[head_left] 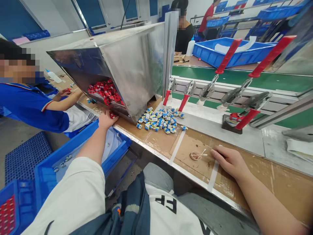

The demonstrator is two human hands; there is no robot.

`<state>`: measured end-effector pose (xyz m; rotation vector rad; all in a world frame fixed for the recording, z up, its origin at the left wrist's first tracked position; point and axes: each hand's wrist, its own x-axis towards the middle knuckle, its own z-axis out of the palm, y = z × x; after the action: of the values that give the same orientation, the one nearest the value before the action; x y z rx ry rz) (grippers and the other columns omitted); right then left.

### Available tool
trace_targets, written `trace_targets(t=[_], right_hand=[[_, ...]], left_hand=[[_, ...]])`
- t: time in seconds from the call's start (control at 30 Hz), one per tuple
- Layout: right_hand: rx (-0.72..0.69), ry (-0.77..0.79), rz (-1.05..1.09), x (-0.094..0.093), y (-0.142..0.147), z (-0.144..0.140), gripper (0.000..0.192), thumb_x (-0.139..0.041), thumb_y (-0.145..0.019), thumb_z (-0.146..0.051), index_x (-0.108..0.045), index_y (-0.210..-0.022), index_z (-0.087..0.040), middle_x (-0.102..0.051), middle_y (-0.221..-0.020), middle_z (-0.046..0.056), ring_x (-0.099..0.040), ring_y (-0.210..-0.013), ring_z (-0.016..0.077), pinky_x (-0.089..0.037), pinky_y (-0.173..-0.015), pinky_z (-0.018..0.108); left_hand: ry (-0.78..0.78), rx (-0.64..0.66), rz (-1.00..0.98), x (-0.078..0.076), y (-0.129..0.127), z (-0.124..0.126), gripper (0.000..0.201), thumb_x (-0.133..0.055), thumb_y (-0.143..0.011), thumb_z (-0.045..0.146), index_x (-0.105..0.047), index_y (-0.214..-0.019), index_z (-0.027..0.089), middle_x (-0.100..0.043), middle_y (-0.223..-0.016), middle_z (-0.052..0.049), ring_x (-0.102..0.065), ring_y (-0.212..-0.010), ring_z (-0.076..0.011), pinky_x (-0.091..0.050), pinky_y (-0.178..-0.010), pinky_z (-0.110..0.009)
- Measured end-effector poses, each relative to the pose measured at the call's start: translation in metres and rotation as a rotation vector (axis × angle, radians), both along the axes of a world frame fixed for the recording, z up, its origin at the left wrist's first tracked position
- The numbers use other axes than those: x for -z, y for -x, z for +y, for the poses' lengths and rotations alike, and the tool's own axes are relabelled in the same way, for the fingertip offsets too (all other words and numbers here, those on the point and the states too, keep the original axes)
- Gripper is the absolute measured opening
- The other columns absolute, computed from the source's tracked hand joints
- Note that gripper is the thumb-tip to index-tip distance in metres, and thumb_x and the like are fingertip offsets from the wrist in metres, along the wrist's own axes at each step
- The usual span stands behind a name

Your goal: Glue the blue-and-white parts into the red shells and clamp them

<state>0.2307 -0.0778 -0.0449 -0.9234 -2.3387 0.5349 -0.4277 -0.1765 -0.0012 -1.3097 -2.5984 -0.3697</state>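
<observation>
The left hand (pixel 107 119) is stretched out to the middle left of the frame, at the mouth of the big shiny metal bin (pixel 127 68). Its fingers are curled down around a small red piece (pixel 112 115) at the bin's lower lip, so the step in hand looks like picking up red pieces. More red pieces (pixel 105 91) sit in a heap just above and behind that hand, inside the bin's open side. The right hand (pixel 228 160) lies flat and loose on the brown cardboard (pixel 281 182) in the lower right, fingers together and holding nothing. Just to its left, close to the fingertips, sits a little rubber band (pixel 195 156) with a small white stick. A pile of blue and white pieces (pixel 160 120) lies in the middle of the frame, between the two hands and right beside the bin's corner. It looks like the grab has only just started, and the fingers would need to close snugly so the tiny red piece does not slip. At the left edge, another person's hand (pixel 62 94) in a blue sleeve reaches toward the same bin from the far side.
</observation>
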Motion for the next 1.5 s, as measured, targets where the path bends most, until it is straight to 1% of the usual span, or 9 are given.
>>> trace_targets(t=[0.17, 0.37, 0.47, 0.57, 0.7, 1.0, 1.2, 1.33, 1.5], right_hand=[[-0.033, 0.015, 0.038, -0.009, 0.002, -0.001, 0.046, -0.051, -0.104, -0.044, -0.043, -0.064, -0.023, -0.043, -0.056, -0.002, -0.044, -0.053, 0.0138, -0.035, -0.057, 0.03], [-0.155, -0.069, -0.031, -0.02, 0.016, -0.004, 0.041, -0.05, -0.105, -0.046, -0.053, -0.072, -0.022, -0.053, -0.061, 0.0, -0.049, -0.057, 0.0139, -0.034, -0.06, 0.028], [-0.217, -0.117, -0.132, -0.025, 0.028, -0.009, 0.044, -0.048, -0.106, -0.044, -0.049, -0.069, -0.021, -0.056, -0.062, 0.001, -0.048, -0.057, 0.0141, -0.029, -0.06, 0.03], [-0.214, -0.173, -0.214, -0.029, 0.038, -0.013, 0.045, -0.043, -0.109, -0.038, -0.05, -0.068, -0.021, -0.058, -0.063, 0.003, -0.047, -0.059, 0.0147, -0.026, -0.061, 0.031], [-0.152, -0.216, -0.246, -0.031, 0.043, -0.013, 0.043, -0.044, -0.11, -0.043, -0.058, -0.077, -0.02, -0.063, -0.07, 0.005, -0.051, -0.065, 0.0163, -0.025, -0.062, 0.031], [-0.217, -0.256, -0.199, -0.045, 0.049, -0.012, 0.048, -0.039, -0.113, -0.043, -0.056, -0.074, -0.021, -0.064, -0.075, 0.005, -0.052, -0.071, 0.0173, -0.026, -0.064, 0.033], [-0.283, -0.132, -0.236, -0.058, 0.047, -0.009, 0.043, -0.044, -0.11, -0.036, -0.053, -0.07, -0.021, -0.061, -0.069, 0.003, -0.05, -0.065, 0.0157, -0.025, -0.061, 0.032], [-0.242, -0.007, -0.101, -0.043, 0.048, -0.011, 0.044, -0.048, -0.109, -0.042, -0.056, -0.071, -0.021, -0.061, -0.067, 0.002, -0.053, -0.066, 0.0152, -0.03, -0.062, 0.029], [-0.148, 0.012, 0.075, -0.025, 0.049, -0.015, 0.05, -0.047, -0.108, -0.052, -0.056, -0.07, -0.021, -0.054, -0.061, 0.0, -0.047, -0.06, 0.0137, -0.032, -0.062, 0.028]], left_hand=[[-0.042, 0.171, 0.023, 0.012, -0.041, -0.024, 0.055, -0.059, -0.084, 0.056, -0.064, -0.121, 0.015, -0.062, -0.128, -0.02, -0.055, -0.128, -0.0399, -0.044, -0.111, -0.053], [-0.132, 0.553, -0.047, 0.03, -0.183, -0.066, 0.046, -0.065, -0.083, 0.051, -0.061, -0.117, 0.021, -0.058, -0.139, -0.018, -0.055, -0.13, -0.0388, -0.044, -0.109, -0.055], [-0.081, 0.746, -0.07, 0.024, -0.257, -0.056, 0.044, -0.071, -0.081, 0.048, -0.062, -0.116, 0.022, -0.058, -0.142, -0.017, -0.055, -0.13, -0.0384, -0.044, -0.109, -0.053], [-0.026, 0.886, -0.044, 0.013, -0.302, -0.029, 0.045, -0.075, -0.081, 0.047, -0.064, -0.118, 0.024, -0.056, -0.148, -0.017, -0.051, -0.137, -0.0399, -0.04, -0.113, -0.055], [-0.113, 0.925, -0.021, 0.01, -0.315, -0.01, 0.051, -0.078, -0.082, 0.052, -0.066, -0.124, 0.025, -0.053, -0.152, -0.018, -0.045, -0.144, -0.0417, -0.033, -0.118, -0.058], [-0.25, 0.812, -0.146, 0.036, -0.299, -0.034, 0.043, -0.081, -0.084, 0.059, -0.072, -0.109, 0.025, -0.074, -0.111, -0.012, -0.066, -0.108, -0.0334, -0.047, -0.094, -0.047], [-0.304, 0.863, -0.236, 0.02, -0.313, -0.042, 0.031, -0.083, -0.086, 0.05, -0.071, -0.101, 0.026, -0.077, -0.106, -0.008, -0.07, -0.104, -0.0305, -0.051, -0.096, -0.047], [-0.417, 0.885, -0.642, 0.005, -0.351, -0.022, 0.027, -0.079, -0.091, 0.04, -0.069, -0.112, 0.026, -0.07, -0.119, -0.008, -0.069, -0.115, -0.0264, -0.057, -0.102, -0.043], [-0.436, 0.802, -1.246, 0.016, -0.407, 0.052, 0.049, -0.085, -0.08, 0.029, -0.06, -0.122, 0.023, -0.068, -0.12, -0.008, -0.073, -0.104, -0.0209, -0.063, -0.091, -0.035]])
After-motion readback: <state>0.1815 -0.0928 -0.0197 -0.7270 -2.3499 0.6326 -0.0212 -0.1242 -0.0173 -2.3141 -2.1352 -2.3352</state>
